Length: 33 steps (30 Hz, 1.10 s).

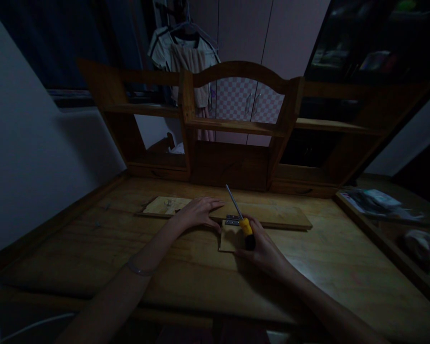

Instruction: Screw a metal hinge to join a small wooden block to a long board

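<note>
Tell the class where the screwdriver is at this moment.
In the head view, just right of centre, the screwdriver is in the right hand, beside the hinge at the far edge of the small board.

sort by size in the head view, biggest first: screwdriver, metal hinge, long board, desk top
1. Desk top
2. Long board, partly covered by the left hand
3. Screwdriver
4. Metal hinge

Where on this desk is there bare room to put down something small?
Bare desk shows between the right hand and the raised side edge, and between both forearms. The middle is crowded: left hand, screwdriver, hinge, small board, long board.
</note>
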### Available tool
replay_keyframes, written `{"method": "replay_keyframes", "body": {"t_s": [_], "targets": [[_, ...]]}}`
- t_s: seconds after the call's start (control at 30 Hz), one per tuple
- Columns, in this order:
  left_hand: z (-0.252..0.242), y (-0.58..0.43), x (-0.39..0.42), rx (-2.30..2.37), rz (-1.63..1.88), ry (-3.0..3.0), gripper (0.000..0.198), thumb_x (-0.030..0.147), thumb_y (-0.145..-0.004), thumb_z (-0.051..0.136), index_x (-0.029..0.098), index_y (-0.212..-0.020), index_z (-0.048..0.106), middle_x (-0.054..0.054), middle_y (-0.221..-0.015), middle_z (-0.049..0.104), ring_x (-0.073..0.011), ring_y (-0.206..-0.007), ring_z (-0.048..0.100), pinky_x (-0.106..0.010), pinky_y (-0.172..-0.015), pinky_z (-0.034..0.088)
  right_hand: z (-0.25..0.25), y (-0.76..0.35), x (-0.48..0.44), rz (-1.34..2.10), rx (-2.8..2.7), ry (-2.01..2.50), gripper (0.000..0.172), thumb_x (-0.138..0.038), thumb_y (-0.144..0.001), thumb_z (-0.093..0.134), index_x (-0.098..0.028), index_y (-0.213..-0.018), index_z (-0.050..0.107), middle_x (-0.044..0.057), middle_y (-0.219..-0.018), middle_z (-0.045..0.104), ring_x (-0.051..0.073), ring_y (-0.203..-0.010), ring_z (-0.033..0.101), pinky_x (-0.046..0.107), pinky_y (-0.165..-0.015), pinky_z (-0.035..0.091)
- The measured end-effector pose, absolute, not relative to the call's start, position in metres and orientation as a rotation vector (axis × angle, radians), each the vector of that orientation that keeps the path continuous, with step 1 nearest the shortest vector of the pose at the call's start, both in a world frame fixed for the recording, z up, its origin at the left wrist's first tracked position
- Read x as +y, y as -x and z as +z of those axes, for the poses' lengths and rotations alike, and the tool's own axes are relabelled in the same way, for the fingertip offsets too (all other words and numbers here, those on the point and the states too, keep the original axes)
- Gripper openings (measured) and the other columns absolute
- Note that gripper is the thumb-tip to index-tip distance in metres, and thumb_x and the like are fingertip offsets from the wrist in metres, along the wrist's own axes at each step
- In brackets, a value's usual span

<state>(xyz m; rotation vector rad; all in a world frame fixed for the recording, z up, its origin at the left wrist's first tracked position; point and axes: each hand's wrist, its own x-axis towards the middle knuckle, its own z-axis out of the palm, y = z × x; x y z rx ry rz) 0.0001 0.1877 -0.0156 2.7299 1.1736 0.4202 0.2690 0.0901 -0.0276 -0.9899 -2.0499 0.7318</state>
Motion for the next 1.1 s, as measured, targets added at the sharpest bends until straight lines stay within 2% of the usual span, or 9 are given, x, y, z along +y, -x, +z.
{"method": "replay_keyframes", "body": {"t_s": [0.2,0.4,0.57,0.67,0.87,0.97,1.03,1.1], "targets": [[-0.018,0.0,0.187,1.205,0.439,-2.737,0.099,0.081,-0.063,0.064,0.023,-0.141,0.049,-0.009,-0.143,0.048,-0.0285,-0.13,0.046,-0.036,-0.11,0.033,-0.026,-0.268,0.091,0.824,-1.971,1.101,0.079,-0.016,-0.071,0.081,-0.022,-0.138,0.04,0.004,-0.135,0.043,0.02,-0.125,0.04,0.03,-0.109,0.031],[-0.019,0.0,0.189,1.191,0.456,-2.766,0.099,0.083,-0.063,0.061,0.021,-0.14,0.051,-0.008,-0.142,0.05,-0.0272,-0.13,0.046,-0.035,-0.11,0.033,-0.024,-0.266,0.092,1.018,-1.802,1.189,0.064,-0.028,-0.075,0.075,-0.016,-0.131,0.046,0.007,-0.125,0.049,0.024,-0.113,0.048,0.036,-0.101,0.04],[-0.02,0.001,0.189,1.182,0.458,-2.782,0.099,0.083,-0.064,0.061,0.02,-0.14,0.051,-0.009,-0.141,0.05,-0.0277,-0.128,0.047,-0.035,-0.108,0.034,-0.038,-0.267,0.101,1.037,-1.741,1.16,0.065,-0.031,-0.075,0.073,-0.016,-0.132,0.045,0.007,-0.12,0.052,0.027,-0.108,0.05,0.039,-0.095,0.044],[-0.02,0.0,0.188,1.185,0.458,-2.778,0.099,0.081,-0.064,0.063,0.021,-0.142,0.049,-0.009,-0.142,0.049,-0.0275,-0.129,0.046,-0.035,-0.109,0.033,-0.041,-0.267,0.104,1.03,-1.745,1.16,0.063,-0.031,-0.075,0.074,-0.017,-0.13,0.047,0.006,-0.117,0.053,0.026,-0.106,0.051,0.039,-0.095,0.043],[-0.02,0.0,0.186,1.186,0.442,-2.749,0.1,0.079,-0.063,0.067,0.023,-0.144,0.046,-0.01,-0.144,0.046,-0.0287,-0.13,0.044,-0.036,-0.109,0.034,-0.041,-0.268,0.106,0.977,-1.792,1.1,0.063,-0.03,-0.077,0.073,-0.018,-0.133,0.048,0.006,-0.123,0.051,0.026,-0.111,0.049,0.038,-0.098,0.041],[-0.013,0.015,0.183,1.153,0.483,-2.794,0.1,0.076,-0.064,0.07,0.024,-0.145,0.044,-0.01,-0.148,0.041,-0.0286,-0.134,0.039,-0.036,-0.112,0.031,-0.043,-0.268,0.105,0.964,-1.789,1.106,0.062,-0.032,-0.076,0.072,-0.017,-0.131,0.048,0.007,-0.12,0.052,0.027,-0.11,0.049,0.039,-0.098,0.04],[-0.005,0.04,0.181,1.171,0.529,-2.831,0.098,0.074,-0.066,0.07,0.025,-0.147,0.042,-0.009,-0.15,0.037,-0.0274,-0.138,0.034,-0.036,-0.114,0.027,-0.044,-0.268,0.105,0.946,-1.794,1.119,0.063,-0.033,-0.075,0.072,-0.017,-0.131,0.048,0.008,-0.121,0.052,0.028,-0.111,0.049,0.04,-0.099,0.039],[0.006,0.08,0.178,1.286,0.577,-2.825,0.088,0.071,-0.074,0.066,0.024,-0.145,0.044,-0.009,-0.15,0.038,-0.0259,-0.137,0.035,-0.036,-0.115,0.027,-0.044,-0.268,0.105,0.937,-1.792,1.126,0.066,-0.035,-0.075,0.072,-0.016,-0.133,0.046,0.009,-0.124,0.05,0.028,-0.113,0.048,0.041,-0.1,0.038]]}}
